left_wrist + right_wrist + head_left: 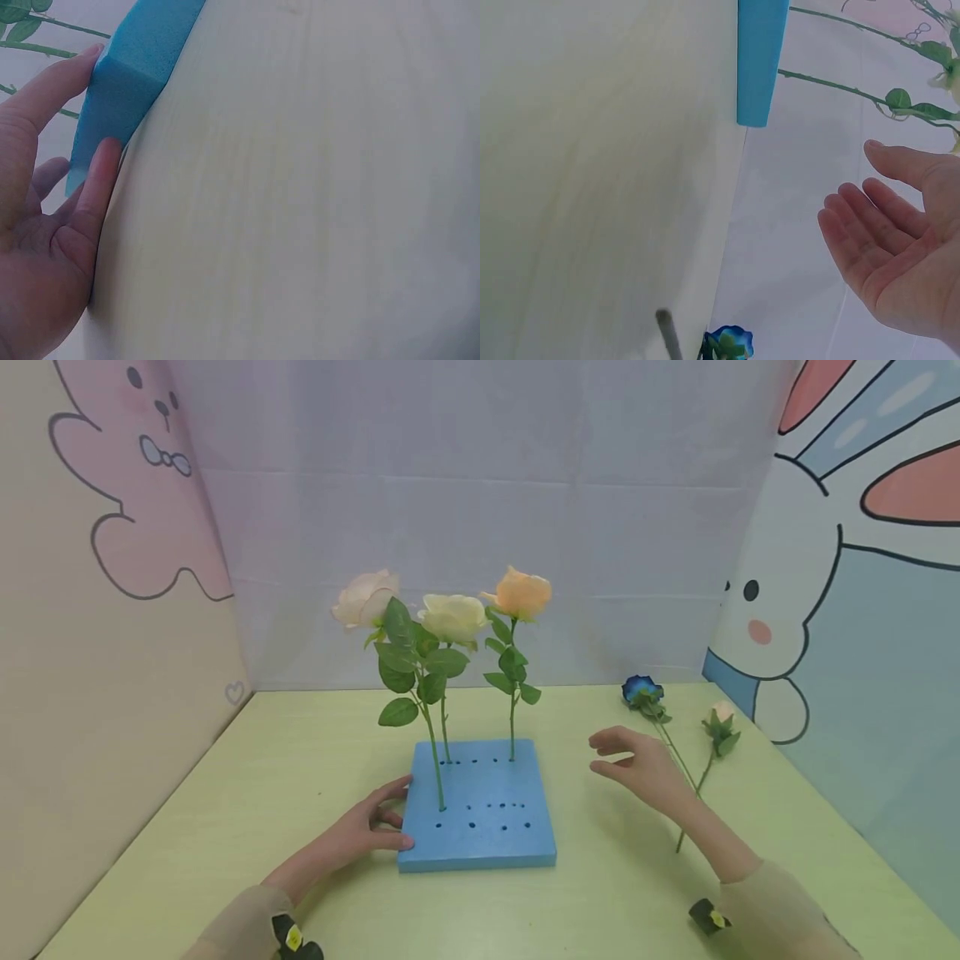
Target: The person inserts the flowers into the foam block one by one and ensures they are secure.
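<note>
A blue foam block [480,839] with rows of holes lies on the table. Three artificial roses stand in it: a pale pink rose [366,599] leaning left, a cream rose [452,617] and a peach rose [522,594]. My left hand [375,825] rests against the block's left side. In the left wrist view, its thumb [64,79] touches the block's upper edge and a finger [99,176] lies on its side wall. My right hand [643,768] is in the air right of the block, fingers loosely bent, palm bare in the right wrist view.
At the right of the table [315,727] lie a blue rose [642,691] and a small pale pink rose [723,714], their stems crossing partly behind my right forearm. A white curtain wall [637,568] stands behind; printed panels [885,693] flank both sides.
</note>
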`<state>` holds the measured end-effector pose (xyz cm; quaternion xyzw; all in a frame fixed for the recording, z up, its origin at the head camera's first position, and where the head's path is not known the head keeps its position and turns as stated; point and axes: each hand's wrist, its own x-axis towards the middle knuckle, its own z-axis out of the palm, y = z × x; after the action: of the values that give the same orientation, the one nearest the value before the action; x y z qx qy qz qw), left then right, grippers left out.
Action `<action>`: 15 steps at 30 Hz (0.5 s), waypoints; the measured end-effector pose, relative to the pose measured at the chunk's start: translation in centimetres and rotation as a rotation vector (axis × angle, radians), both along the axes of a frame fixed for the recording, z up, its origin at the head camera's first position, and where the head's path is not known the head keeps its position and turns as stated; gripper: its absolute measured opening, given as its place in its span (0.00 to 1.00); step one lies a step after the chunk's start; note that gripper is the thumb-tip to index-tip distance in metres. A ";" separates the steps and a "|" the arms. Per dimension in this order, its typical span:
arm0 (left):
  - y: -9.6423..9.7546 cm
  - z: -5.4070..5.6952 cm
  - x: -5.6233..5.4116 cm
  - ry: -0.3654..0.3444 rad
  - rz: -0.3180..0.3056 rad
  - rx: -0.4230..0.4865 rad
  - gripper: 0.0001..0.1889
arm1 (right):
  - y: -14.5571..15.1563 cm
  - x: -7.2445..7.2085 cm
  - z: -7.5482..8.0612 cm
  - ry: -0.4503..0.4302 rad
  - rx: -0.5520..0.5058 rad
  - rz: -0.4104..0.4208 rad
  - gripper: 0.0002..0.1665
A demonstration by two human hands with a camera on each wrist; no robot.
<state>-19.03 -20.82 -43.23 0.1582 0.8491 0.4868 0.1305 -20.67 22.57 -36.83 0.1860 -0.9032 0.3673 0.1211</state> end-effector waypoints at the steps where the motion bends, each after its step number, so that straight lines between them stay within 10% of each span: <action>1: 0.0 0.0 0.0 0.001 0.000 0.000 0.51 | 0.5 0.1 0.0 0.005 0.001 -0.008 0.20; 15: 0.1 0.2 0.4 0.017 -0.005 0.004 0.51 | 6.7 1.7 1.2 0.021 0.062 -0.168 0.24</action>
<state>-18.62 -20.77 -43.01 0.1646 0.8487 0.4870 0.1240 -18.97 29.25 -35.68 0.1174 -0.9252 0.3257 0.1552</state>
